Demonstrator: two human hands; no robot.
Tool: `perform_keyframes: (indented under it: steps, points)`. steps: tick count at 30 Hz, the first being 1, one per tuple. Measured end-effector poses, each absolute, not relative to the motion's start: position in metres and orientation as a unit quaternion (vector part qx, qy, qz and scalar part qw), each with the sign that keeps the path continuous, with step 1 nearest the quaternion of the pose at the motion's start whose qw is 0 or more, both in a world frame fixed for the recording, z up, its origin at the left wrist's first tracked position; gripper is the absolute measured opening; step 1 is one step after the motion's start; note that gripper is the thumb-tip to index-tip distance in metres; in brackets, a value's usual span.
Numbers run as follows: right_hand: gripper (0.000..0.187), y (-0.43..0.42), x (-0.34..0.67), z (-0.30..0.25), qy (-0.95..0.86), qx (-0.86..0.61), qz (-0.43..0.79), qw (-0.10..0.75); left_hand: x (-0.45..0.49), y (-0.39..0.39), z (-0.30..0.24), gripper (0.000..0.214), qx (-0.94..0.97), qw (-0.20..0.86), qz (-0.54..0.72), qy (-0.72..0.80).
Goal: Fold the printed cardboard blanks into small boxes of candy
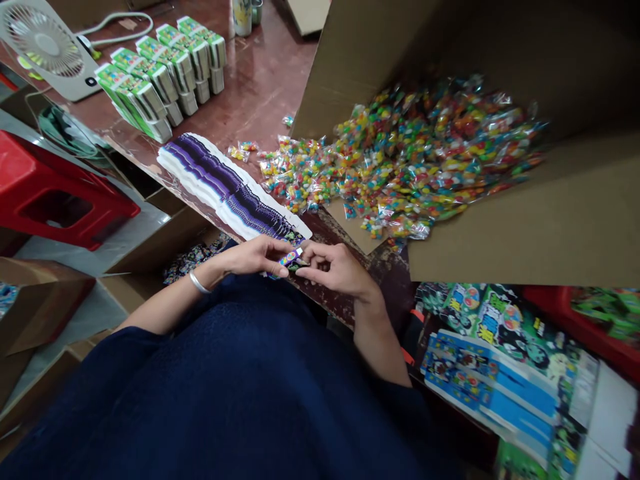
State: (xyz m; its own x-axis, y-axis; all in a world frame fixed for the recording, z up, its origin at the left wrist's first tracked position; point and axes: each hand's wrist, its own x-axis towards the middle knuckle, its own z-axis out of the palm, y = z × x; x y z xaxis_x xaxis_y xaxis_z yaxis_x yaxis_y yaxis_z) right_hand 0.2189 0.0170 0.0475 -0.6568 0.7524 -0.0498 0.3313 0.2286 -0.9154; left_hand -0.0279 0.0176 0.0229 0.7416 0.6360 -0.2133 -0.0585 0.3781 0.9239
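Note:
Close to my body at the table's edge, my left hand (260, 257) grips a small purple printed candy box (290, 256) between thumb and fingers. From the other side, my right hand (337, 268) has its thumb and fingers pinched at the end of the same box. What lies inside the box is hidden by the fingers. Just beyond my hands runs a long overlapping row of flat purple and white box blanks (225, 183). To the right of that row, small clear packets of colourful candy (400, 160) spill from a tipped cardboard carton (525, 227).
Green and white bundled stacks (160, 73) stand at the back left beside a white fan (47, 43). A red stool (55, 193) is at the left. Below the table edge, an open carton (150, 250) holds small wrapped pieces. Printed cartons (520, 373) lie at lower right.

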Motion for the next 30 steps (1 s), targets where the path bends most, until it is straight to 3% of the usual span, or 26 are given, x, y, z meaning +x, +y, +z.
perform_keyframes:
  steps: [1,3,6,8,14,17,19,26,30]
  points:
    - [0.026,0.019,0.22,0.047,-0.754,-0.358,0.513,0.202,-0.026,0.017,0.023,0.031,0.525,0.766,0.226,0.293]
    - [0.029,0.019,0.218,0.041,-0.718,-0.394,0.506,0.27,-0.023,0.014,0.021,0.022,0.528,0.738,0.264,0.325]
    - [0.039,0.012,0.206,0.024,-0.614,-0.469,0.463,0.436,-0.014,0.009,0.014,0.025,0.475,0.707,0.361,0.38]
    - [0.045,0.004,0.195,0.012,-0.578,-0.484,0.454,0.475,-0.007,0.004,0.009,0.03,0.439,0.683,0.416,0.411]
    - [0.03,-0.005,0.173,-0.009,-0.544,-0.548,0.386,0.505,0.011,-0.005,-0.005,0.04,0.408,0.582,0.516,0.478]
    - [0.041,0.003,0.169,-0.018,-0.528,-0.539,0.384,0.532,0.011,-0.008,-0.011,0.066,0.435,0.517,0.546,0.496]
    - [0.048,0.008,0.168,-0.024,-0.531,-0.521,0.37,0.556,0.009,-0.009,-0.013,0.07,0.48,0.505,0.527,0.486]
    - [0.029,0.011,0.168,-0.026,-0.611,-0.505,0.29,0.537,-0.005,-0.003,-0.005,0.043,0.531,0.595,0.448,0.404]
    - [0.032,0.014,0.169,-0.021,-0.621,-0.504,0.3,0.52,-0.007,0.003,-0.002,0.035,0.506,0.635,0.435,0.39]
